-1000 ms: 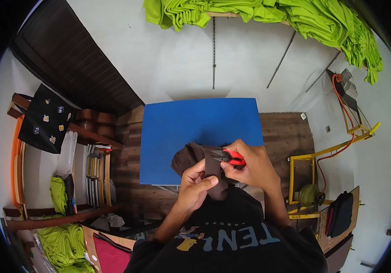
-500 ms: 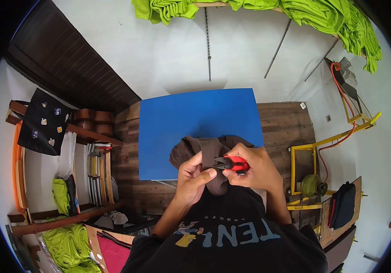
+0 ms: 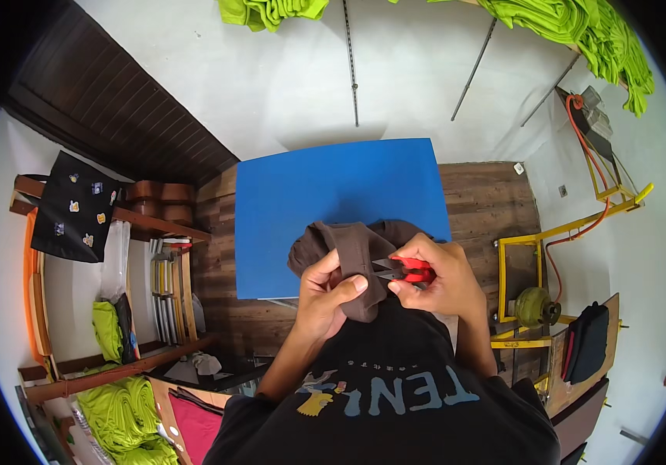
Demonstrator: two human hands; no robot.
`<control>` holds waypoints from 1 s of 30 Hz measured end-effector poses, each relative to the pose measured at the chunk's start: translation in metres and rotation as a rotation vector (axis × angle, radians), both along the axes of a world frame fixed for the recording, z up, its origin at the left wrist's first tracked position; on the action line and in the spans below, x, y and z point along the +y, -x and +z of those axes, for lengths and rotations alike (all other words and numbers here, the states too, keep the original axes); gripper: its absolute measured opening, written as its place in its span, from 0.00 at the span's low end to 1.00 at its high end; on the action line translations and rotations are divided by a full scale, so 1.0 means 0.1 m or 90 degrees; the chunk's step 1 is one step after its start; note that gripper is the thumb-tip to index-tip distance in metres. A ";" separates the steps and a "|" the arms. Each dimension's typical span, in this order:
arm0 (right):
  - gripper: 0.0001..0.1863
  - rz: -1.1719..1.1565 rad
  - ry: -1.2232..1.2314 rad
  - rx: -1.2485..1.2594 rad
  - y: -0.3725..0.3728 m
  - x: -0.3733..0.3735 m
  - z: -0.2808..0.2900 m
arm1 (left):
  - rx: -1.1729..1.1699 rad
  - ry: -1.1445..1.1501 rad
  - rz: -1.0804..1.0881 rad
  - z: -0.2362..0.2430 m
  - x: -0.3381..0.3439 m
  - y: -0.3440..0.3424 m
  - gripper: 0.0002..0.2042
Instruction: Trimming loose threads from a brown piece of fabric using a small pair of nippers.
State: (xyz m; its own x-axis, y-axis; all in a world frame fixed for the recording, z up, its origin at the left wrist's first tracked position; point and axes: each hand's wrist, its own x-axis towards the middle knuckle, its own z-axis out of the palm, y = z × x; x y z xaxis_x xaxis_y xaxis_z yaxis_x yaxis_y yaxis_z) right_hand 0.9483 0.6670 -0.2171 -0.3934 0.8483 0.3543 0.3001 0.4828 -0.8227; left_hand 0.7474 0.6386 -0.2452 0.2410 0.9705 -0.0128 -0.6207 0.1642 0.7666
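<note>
A dark brown cloth piece (image 3: 354,260) with a folded band is held up in front of my chest, over the near edge of the blue table (image 3: 333,186). My left hand (image 3: 326,296) pinches the band between thumb and fingers. In my right hand (image 3: 447,280) is a pair of red-handled snips (image 3: 418,270). The dark blades point left and stand apart, their tips close to the band's right edge. Whether the tips touch the cloth I cannot tell. More of the brown cloth bunches up behind both hands.
Bright green cloth (image 3: 542,23) hangs on a rail along the far wall. Shelving with a black bag (image 3: 77,205) and silkscreen-like frames (image 3: 164,298) stands left. To the right are a yellow metal frame (image 3: 501,287), a green gas cylinder (image 3: 533,308) and folded dark clothes (image 3: 587,345).
The snips have drawn slightly right, away from the band, with their blades still apart. My left hand keeps its pinch, and the view has tilted slightly downward.
</note>
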 end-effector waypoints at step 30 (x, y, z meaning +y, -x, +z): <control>0.16 -0.021 -0.113 -0.026 0.29 -0.07 -0.01 | 0.029 -0.039 0.004 0.08 -0.13 0.16 0.26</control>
State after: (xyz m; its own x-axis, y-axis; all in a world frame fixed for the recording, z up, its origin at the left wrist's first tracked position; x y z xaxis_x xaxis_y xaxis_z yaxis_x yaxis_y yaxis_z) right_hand 0.9197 0.6604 -0.2182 -0.3827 0.7870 0.4840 0.3496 0.6083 -0.7126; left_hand 0.7314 0.6258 -0.2370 0.2348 0.9713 0.0366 -0.5859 0.1114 0.8027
